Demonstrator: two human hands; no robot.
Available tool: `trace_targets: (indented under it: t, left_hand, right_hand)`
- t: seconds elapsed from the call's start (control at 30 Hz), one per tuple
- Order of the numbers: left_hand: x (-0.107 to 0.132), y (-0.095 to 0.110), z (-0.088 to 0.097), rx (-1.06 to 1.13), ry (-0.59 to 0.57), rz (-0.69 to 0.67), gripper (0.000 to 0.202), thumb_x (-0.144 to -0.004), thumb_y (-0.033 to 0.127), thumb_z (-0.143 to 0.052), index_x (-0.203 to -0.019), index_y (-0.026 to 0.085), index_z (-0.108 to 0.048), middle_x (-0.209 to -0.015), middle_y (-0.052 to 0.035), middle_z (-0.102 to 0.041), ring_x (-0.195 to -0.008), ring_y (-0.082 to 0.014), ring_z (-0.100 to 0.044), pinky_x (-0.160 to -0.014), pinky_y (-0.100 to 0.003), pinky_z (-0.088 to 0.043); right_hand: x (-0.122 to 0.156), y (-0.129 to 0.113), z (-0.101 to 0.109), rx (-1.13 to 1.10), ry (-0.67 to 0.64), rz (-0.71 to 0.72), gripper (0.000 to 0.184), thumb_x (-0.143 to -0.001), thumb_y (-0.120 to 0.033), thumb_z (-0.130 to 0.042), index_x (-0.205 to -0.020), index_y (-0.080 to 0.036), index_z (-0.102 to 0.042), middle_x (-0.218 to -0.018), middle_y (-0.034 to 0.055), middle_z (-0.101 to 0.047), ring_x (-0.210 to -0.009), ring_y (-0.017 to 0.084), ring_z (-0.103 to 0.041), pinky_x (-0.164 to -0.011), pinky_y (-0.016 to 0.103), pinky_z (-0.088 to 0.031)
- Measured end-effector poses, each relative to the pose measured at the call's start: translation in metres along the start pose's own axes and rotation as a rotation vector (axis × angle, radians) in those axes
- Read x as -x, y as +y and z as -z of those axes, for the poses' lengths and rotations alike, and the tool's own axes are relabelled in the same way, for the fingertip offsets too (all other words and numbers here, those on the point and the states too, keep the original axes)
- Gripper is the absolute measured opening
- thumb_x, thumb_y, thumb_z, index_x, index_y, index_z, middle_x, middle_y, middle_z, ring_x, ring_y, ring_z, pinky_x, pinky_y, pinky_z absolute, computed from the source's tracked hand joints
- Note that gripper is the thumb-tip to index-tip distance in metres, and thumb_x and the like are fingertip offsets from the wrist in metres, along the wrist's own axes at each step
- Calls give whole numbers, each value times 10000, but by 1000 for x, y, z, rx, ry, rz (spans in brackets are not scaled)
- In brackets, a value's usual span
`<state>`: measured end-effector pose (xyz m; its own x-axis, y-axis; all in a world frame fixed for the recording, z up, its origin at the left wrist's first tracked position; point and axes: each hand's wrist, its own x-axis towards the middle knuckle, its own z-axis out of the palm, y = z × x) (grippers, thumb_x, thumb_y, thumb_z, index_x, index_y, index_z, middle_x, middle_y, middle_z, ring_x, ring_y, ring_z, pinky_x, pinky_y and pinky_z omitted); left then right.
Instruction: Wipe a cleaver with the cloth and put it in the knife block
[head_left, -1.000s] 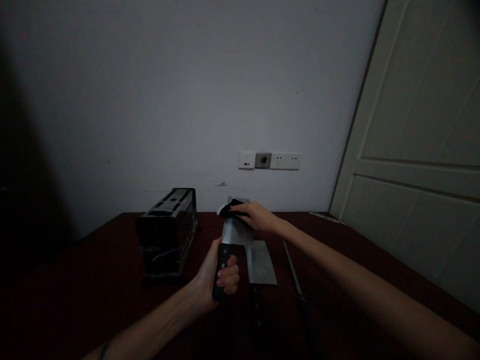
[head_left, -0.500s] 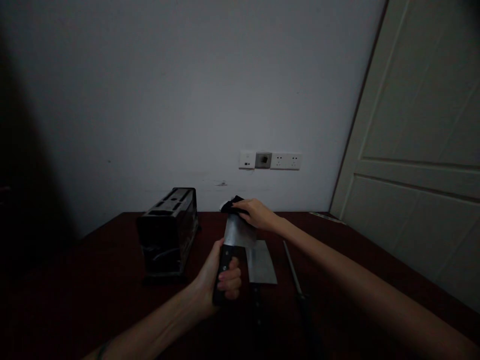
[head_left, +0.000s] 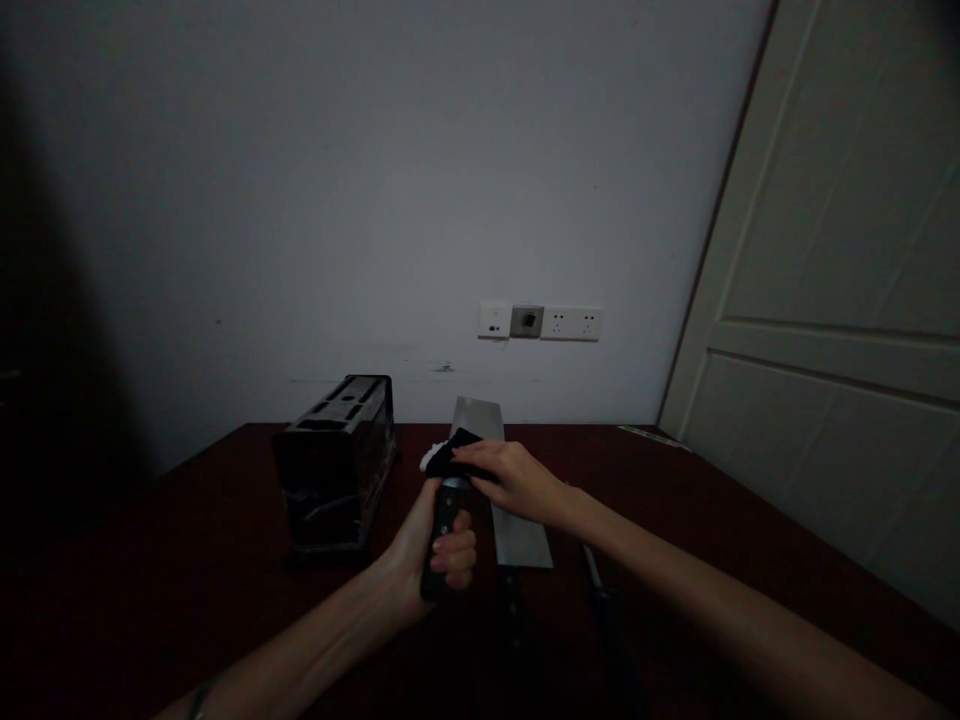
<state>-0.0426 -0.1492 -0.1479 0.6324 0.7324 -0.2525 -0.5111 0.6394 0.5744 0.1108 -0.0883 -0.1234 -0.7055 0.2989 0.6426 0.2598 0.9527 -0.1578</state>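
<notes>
My left hand (head_left: 409, 572) is wrapped round the black riveted handle of a cleaver (head_left: 480, 414), whose broad blade points away from me. Pressed on the blade close to the handle is a black cloth (head_left: 453, 453) with a white edge. My right hand (head_left: 519, 480) grips this cloth with its fingers laid over it, hiding the middle of the blade. Beneath and to the right, a second cleaver (head_left: 525, 545) lies on the table, its dark handle toward me. A sharpening steel (head_left: 592, 568) rests to the right of it, partly covered by my right forearm.
A dark knife block (head_left: 334, 480) with slots in its top stands at the left on the dark red table (head_left: 217, 520). Behind the table is a pale wall with sockets (head_left: 571, 322). A panelled door (head_left: 840, 300) rises at the right.
My right hand has drawn the cloth along the blade from its far end toward the handle. The far end of the blade now shows. My left hand has hardly moved.
</notes>
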Motion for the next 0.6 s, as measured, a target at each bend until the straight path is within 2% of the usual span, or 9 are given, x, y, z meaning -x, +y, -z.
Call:
trace_targets:
  t: [0.17,0.27,0.33,0.4,0.5,0.6]
  left_hand:
    - [-1,4,4,-23,-27,-23,726,-822,638,-110,-465,134,-492,-314,57,-262,-267,-41,-164,-297,-181,-259]
    - [-2,5,2,-28,-41,-14,743,-800,668,-101,-460,136,-493,-310,53,-264,-264,-45,-172,-290,-183,-260]
    - [-1,8,-2,-35,-55,-27,745,-797,671,-100,-455,139,-492,-307,51,-265,-259,-48,-175,-285,-185,-261]
    - [2,12,-7,-50,-61,-43,730,-810,649,-111,-449,140,-489,-304,50,-264,-255,-50,-179,-285,-187,-265]
    - [7,19,-12,-76,-49,-57,699,-825,613,-136,-453,140,-490,-307,52,-262,-257,-52,-189,-289,-189,-270]
    - [7,22,-11,-84,-13,-70,679,-831,592,-146,-471,137,-498,-318,54,-264,-265,-53,-196,-294,-189,-267]
  right_hand:
    - [5,-17,1,-90,27,-26,347,-791,-102,-486,-1122,-154,-578,-1088,86,-637,-1021,167,-567,-877,323,-441]
    - [3,-20,13,-172,-17,-112,299,-804,-132,-477,-1063,-175,-621,-932,49,-684,-822,145,-620,-743,285,-471]
    - [1,-21,23,-260,-9,-208,257,-819,-182,-469,-1000,-171,-651,-813,23,-683,-703,126,-604,-662,261,-464]
    - [-2,-20,35,-359,94,-327,239,-817,-250,-481,-930,-154,-669,-784,19,-672,-685,126,-584,-636,254,-453]
    - [-6,-16,51,-514,367,-534,250,-748,-343,-561,-844,-141,-674,-751,12,-661,-659,133,-572,-588,242,-442]
    - [-6,-13,64,-737,620,-699,277,-659,-356,-642,-839,-147,-668,-701,-5,-656,-606,127,-572,-537,218,-433]
